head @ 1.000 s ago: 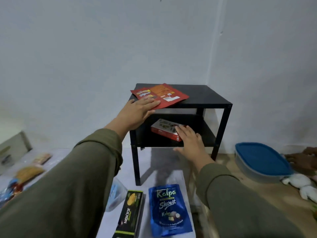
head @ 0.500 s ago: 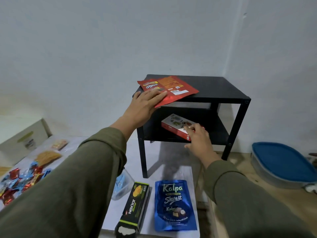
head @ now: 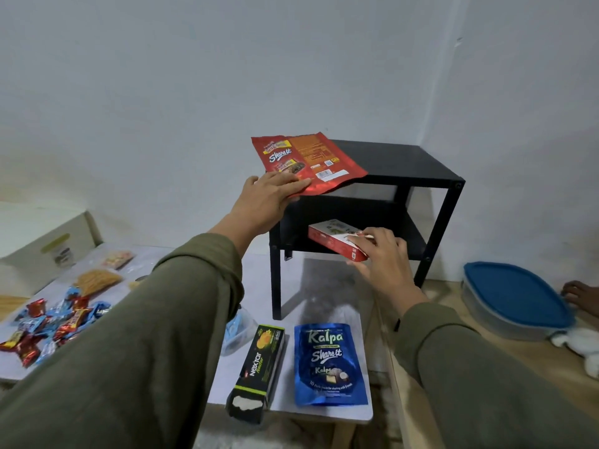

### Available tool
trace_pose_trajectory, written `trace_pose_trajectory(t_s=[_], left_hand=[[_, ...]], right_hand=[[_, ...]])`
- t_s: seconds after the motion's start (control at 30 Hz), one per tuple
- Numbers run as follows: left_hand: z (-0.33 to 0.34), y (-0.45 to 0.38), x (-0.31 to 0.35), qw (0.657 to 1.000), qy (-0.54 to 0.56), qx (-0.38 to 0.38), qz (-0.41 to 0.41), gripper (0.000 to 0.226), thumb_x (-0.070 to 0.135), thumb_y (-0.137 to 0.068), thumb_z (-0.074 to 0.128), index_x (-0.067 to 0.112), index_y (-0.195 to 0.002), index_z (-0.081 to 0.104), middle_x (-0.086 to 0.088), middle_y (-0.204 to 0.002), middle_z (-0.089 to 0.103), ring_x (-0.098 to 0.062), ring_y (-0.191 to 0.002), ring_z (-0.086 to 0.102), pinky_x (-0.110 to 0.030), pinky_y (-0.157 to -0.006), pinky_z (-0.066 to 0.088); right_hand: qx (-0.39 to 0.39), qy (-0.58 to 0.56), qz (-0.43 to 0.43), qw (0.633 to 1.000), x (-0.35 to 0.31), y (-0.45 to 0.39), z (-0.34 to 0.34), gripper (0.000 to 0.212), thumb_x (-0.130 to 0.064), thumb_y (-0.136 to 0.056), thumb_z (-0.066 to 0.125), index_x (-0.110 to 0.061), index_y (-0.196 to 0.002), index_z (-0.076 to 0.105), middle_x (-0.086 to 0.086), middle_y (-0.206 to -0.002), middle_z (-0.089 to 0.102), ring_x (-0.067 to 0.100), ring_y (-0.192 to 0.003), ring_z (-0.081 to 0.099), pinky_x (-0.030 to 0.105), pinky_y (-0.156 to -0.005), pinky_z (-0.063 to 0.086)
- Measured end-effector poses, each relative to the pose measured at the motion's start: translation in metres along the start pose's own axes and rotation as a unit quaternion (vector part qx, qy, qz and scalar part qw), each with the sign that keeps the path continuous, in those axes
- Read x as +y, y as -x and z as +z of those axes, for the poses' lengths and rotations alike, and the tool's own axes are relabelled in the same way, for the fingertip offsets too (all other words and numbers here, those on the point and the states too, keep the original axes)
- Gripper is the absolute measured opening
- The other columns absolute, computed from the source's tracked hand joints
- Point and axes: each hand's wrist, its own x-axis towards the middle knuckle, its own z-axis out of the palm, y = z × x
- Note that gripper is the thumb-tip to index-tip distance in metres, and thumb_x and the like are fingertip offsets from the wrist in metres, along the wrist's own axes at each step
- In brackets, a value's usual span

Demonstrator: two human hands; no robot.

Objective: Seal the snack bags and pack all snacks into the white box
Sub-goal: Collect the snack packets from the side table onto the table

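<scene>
Left hand (head: 270, 197) grips the flat red foil snack bag (head: 304, 165) over the black metal side table's (head: 418, 170) top-left corner. Right hand (head: 377, 257) grasps the red-and-white cardboard snack box (head: 335, 239) on its lower shelf (head: 411, 244).

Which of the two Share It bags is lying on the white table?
The blue Kalpa bag, flat beside the black Nextar box. The red bag is up in the left hand.

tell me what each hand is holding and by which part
The left hand holds the red snack bag by its near bottom edge; the right hand grips the red-and-white box at its near end.
</scene>
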Motion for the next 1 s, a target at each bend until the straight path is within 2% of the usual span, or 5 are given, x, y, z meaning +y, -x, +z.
trace_pose_trajectory(t_s=[0.17,0.33,0.53,0.67,1.0], left_hand=[[-0.017,0.036,-0.013,1.000,0.007,-0.008,-0.004,0.042,0.034,-0.101,0.033,0.036,-0.143,0.036,0.003,-0.144,0.046,-0.021,-0.136,0.035,-0.047,-0.104,0.029],[-0.037,0.088,-0.039,1.000,0.015,0.006,-0.007,0.040,0.034,-0.101,0.034,0.037,-0.141,0.039,0.004,-0.143,0.048,-0.020,-0.134,0.039,-0.047,-0.103,0.029],[-0.071,0.180,-0.097,0.999,0.046,0.023,-0.016,0.035,0.029,-0.101,0.036,0.038,-0.131,0.051,0.011,-0.132,0.056,-0.013,-0.132,0.041,-0.045,-0.099,0.030],[-0.097,0.247,-0.159,0.998,0.015,-0.006,-0.065,0.037,0.016,-0.096,0.041,0.034,-0.126,0.054,0.012,-0.129,0.056,-0.014,-0.132,0.039,-0.046,-0.102,0.027],[-0.164,0.426,-0.321,0.962,-0.058,0.001,-0.268,0.028,0.027,-0.096,0.046,0.024,-0.120,0.060,-0.001,-0.128,0.058,-0.020,-0.130,0.042,-0.041,-0.100,0.029]], right_hand=[[0.009,-0.001,0.001,1.000,-0.029,0.023,-0.026,0.058,-0.045,-0.077,0.072,-0.017,-0.125,0.057,0.010,-0.131,0.049,0.027,-0.125,0.041,0.045,-0.101,0.032],[0.033,0.000,-0.002,0.999,-0.080,0.047,-0.050,0.051,-0.047,-0.076,0.071,-0.016,-0.115,0.062,0.006,-0.123,0.054,0.024,-0.121,0.044,0.041,-0.098,0.032],[-0.010,0.021,0.002,1.000,-0.178,0.070,-0.062,0.057,-0.055,-0.079,0.063,-0.014,-0.118,0.058,0.002,-0.125,0.050,0.020,-0.120,0.040,0.036,-0.099,0.031],[-0.025,-0.007,-0.031,0.999,-0.260,0.064,-0.054,0.057,-0.057,-0.076,0.065,-0.013,-0.113,0.061,0.003,-0.121,0.052,0.020,-0.116,0.042,0.035,-0.095,0.031],[-0.071,-0.103,-0.197,0.972,-0.497,0.010,0.002,0.055,-0.055,-0.076,0.066,-0.011,-0.108,0.064,0.008,-0.121,0.053,0.025,-0.116,0.044,0.037,-0.091,0.034]])
